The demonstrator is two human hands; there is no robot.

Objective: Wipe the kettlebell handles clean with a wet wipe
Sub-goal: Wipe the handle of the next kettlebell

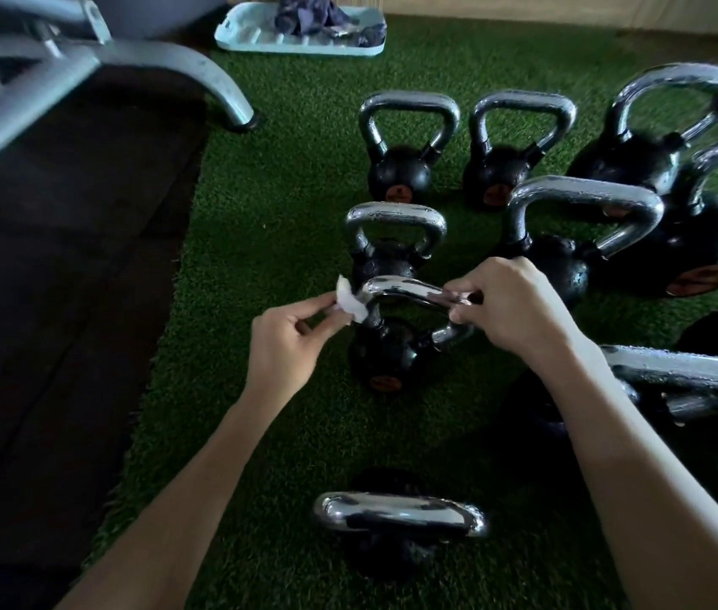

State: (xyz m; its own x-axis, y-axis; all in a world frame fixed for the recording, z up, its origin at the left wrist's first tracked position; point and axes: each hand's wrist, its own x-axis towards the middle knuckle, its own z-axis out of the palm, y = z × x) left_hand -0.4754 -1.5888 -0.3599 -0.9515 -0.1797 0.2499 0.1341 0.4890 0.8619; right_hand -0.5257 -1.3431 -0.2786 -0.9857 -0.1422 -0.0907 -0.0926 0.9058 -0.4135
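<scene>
Kettlebell just behind held handle

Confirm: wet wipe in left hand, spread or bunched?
Bunched: the wet wipe is a small crumpled wad, pinched by the left hand at the bend of the kettlebell handle.

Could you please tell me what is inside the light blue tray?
A crumpled dark blue cloth lies in the tray; whatever is beneath it is hidden.

Green artificial turf beside dark rubber flooring, dim light.
</scene>
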